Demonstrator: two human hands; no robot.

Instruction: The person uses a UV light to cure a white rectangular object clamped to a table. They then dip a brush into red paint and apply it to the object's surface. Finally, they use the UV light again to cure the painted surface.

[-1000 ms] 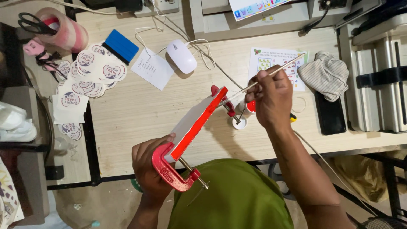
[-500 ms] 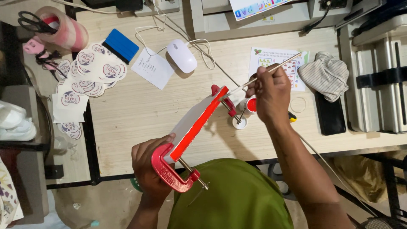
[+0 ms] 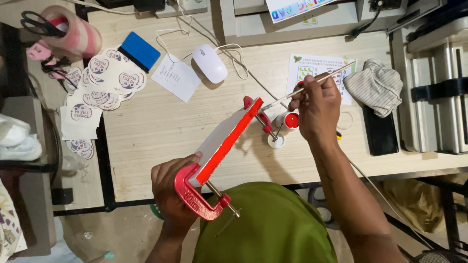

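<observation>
Head view: small open pot (image 3: 291, 120) of red paint beside right hand (image 3: 318, 109).

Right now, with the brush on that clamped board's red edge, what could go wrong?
1. The left hand grips the red clamp beside the board's freshly red edge, so it could smear paint.
2. The small open paint pot and its white cap sit just under the right hand; a nudge might tip them.
3. The thin brush could drip onto the wooden table.

Round white stickers (image 3: 105, 80) are heaped at the desk's left, a white paper slip (image 3: 175, 77) beside, a printed sheet (image 3: 312, 70) at right.
</observation>
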